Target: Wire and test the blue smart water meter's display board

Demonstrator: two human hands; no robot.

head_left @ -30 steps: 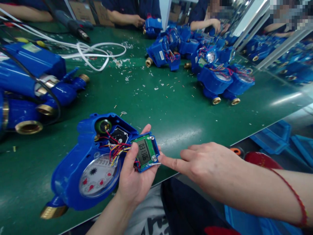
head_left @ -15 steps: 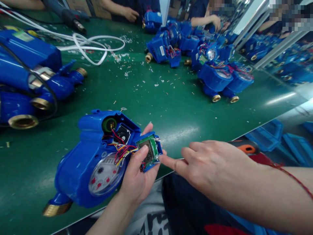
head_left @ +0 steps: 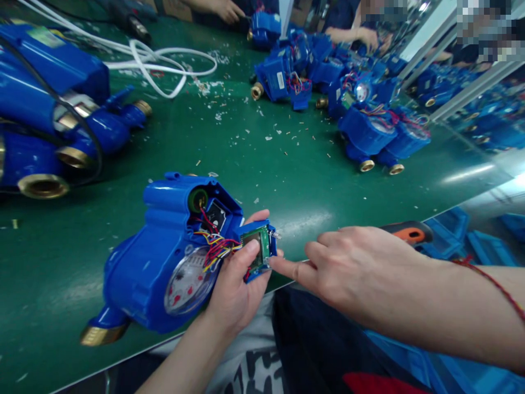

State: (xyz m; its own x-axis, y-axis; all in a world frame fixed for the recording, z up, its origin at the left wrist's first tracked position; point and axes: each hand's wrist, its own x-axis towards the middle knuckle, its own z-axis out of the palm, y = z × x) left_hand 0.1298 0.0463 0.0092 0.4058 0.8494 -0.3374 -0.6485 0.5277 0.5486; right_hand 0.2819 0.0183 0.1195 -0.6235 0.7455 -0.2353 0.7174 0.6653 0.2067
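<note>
A blue water meter (head_left: 139, 262) with its housing open lies near the table's front edge, its dial and battery compartment facing up. Coloured wires (head_left: 217, 247) run from it to a small blue cover holding a green circuit board (head_left: 262, 249). My left hand (head_left: 240, 279) grips this cover, thumb across the board's display. The index finger of my right hand (head_left: 332, 268) touches the board's right edge; its other fingers are curled, with nothing visible in them.
Larger blue meters (head_left: 45, 109) and a white cable (head_left: 164, 54) lie at the left and back left. Several wired meters (head_left: 365, 131) stand at the back right, near other people's hands. An orange-and-black handle (head_left: 410, 234) sits at the right edge, above blue bins (head_left: 488, 251).
The view has shifted slightly, so the meter and table items appear further right. The board's display looks darker and its digits no longer show. Both hands keep their hold and touch.
</note>
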